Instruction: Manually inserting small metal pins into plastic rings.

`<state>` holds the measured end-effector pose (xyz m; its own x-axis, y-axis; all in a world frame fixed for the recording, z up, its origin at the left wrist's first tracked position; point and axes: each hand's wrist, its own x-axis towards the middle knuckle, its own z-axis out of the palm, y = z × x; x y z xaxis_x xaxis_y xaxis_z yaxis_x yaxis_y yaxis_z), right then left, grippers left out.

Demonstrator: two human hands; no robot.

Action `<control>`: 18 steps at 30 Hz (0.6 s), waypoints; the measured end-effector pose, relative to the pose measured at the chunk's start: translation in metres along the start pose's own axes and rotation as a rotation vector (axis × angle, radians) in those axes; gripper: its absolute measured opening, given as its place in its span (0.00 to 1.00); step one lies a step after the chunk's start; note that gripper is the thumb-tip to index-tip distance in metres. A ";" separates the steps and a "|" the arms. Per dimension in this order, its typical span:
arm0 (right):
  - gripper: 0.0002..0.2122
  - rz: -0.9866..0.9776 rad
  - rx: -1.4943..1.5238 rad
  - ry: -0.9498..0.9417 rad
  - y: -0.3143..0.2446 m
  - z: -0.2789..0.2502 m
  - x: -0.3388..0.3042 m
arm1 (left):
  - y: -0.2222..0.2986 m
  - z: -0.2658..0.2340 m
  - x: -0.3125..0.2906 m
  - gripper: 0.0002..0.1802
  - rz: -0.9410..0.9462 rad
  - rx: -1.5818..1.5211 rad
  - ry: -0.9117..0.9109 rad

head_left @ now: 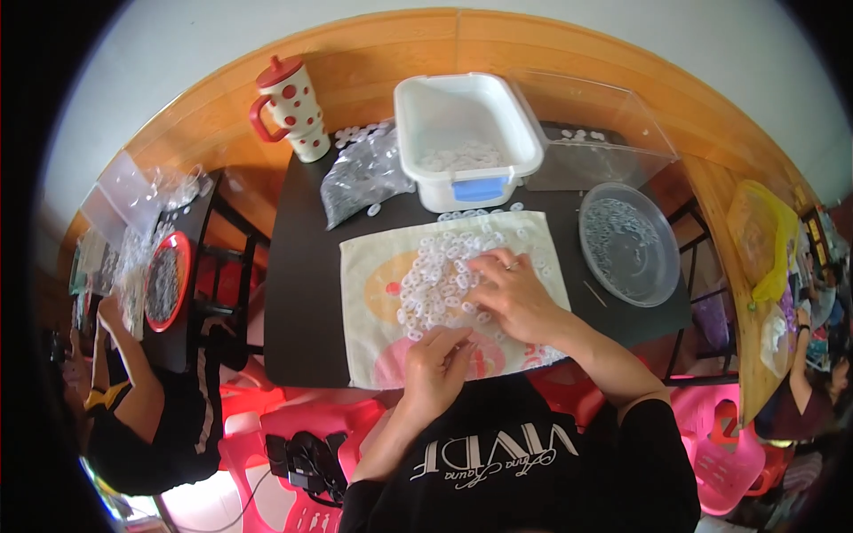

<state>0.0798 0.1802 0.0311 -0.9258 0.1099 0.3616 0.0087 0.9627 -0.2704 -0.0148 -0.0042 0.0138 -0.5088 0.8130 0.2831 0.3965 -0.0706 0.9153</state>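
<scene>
Orange wood panelling (pixel 382 46) curved behind the dark worktop (pixel 302 293), below a pale wall (pixel 213 58). Mid-frame on the worktop lay a pale towel (pixel 364 266), heaped with white pieces (pixel 431 280). Just right of centre, the right hand (pixel 514 295) spread its fingers loosely over them; the left hand (pixel 434 366), lower centre, had its fingertips bunched at the heap's near edge, any grip impossible to tell. A tub (pixel 433 191) stood upper centre, a cup (pixel 298 111) upper left; pink chairs (pixel 724 453) showed lower down.
</scene>
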 end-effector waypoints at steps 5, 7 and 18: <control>0.13 -0.023 0.301 0.097 -0.004 0.006 -0.004 | 0.001 -0.003 0.003 0.15 0.000 -0.031 0.143; 0.13 -0.033 0.501 0.148 -0.012 0.003 -0.003 | 0.002 0.001 0.003 0.15 -0.032 -0.125 0.142; 0.10 -0.176 0.430 0.356 -0.026 -0.020 -0.024 | -0.003 0.011 0.013 0.06 -0.256 -0.853 -0.030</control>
<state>0.1096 0.1570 0.0474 -0.7152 0.1055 0.6909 -0.3566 0.7951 -0.4906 -0.0138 0.0127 0.0119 -0.4792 0.8766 0.0439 -0.4363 -0.2814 0.8547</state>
